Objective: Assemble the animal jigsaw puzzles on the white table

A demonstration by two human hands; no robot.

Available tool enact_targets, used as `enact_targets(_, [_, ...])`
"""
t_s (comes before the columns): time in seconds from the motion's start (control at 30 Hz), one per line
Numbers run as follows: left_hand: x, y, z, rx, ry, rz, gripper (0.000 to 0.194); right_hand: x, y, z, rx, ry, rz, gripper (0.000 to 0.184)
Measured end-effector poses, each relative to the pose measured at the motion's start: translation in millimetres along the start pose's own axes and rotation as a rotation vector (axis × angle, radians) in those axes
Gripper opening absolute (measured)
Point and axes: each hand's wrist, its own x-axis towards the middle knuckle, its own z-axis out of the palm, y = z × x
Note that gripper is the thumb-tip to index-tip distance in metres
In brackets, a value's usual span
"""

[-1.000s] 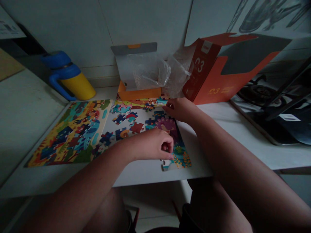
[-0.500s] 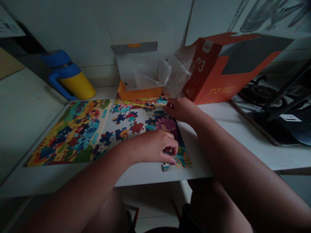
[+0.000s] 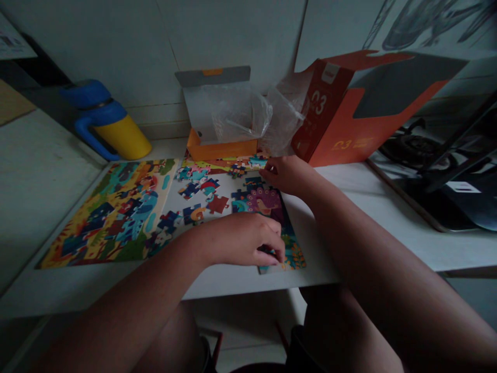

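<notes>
Evidently, joined puzzle section [image 3: 264, 199] lies flat on counter [image 3: 373, 212], giving even support. Hands apart: left hand [image 3: 254, 239] curled over section's 6 o'clock end, right hand [image 3: 288, 175] at 12 o'clock, probably bracing. Grip on any piece: cannot tell. Loose pieces [image 3: 218, 203] at 10 o'clock, likely spread for visibility.

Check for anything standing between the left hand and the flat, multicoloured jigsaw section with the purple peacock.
Nothing visible stands in the way: the bare left hand is over the near-left part of the flat, multicoloured jigsaw section. The bare right hand is at its far end, clear of that path.
</notes>
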Motion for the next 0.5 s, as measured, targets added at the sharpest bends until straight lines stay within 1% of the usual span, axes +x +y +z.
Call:
enact_targets(0.1, [1.6,-1.1,-0.4,0.034,0.029,-0.013,0.009,0.1,2.2,0.0,0.021,0.001,0.008,0.035])
enact_targets(0.13, [1.9,-1.4,-0.9,0.048,0.045,-0.024,0.007,0.6,3.8,0.0,0.032,0.019,0.008,0.034])
enact_targets(0.2, [1.7,-2.0,-2.5,0.080,0.089,-0.042,0.005,1.8,6.7,-1.4,0.074,0.087,0.013,0.036])
enact_targets(0.27, [1.1,-3.0,-4.3,0.136,0.147,-0.070,0.006,1.4,6.2,-8.5,0.167,0.169,0.040,0.041])
enact_targets(0.33, [0.6,-5.4,-5.7,0.220,0.205,-0.111,0.007,-3.8,0.4,-25.6,0.322,0.233,0.069,0.050])
enact_targets(0.4, [0.8,-9.5,-6.6,0.284,0.237,-0.145,0.010,-16.8,-8.0,-53.7,0.484,0.303,0.078,0.065])
enact_targets(0.47, [1.2,-14.9,-8.0,0.324,0.244,-0.155,0.012,-37.8,-11.5,-87.9,0.542,0.411,0.091,0.092])
enact_targets(0.5, [1.2,-17.8,-9.2,0.344,0.244,-0.158,0.012,-50.5,-9.1,-104.4,0.483,0.458,0.112,0.106])
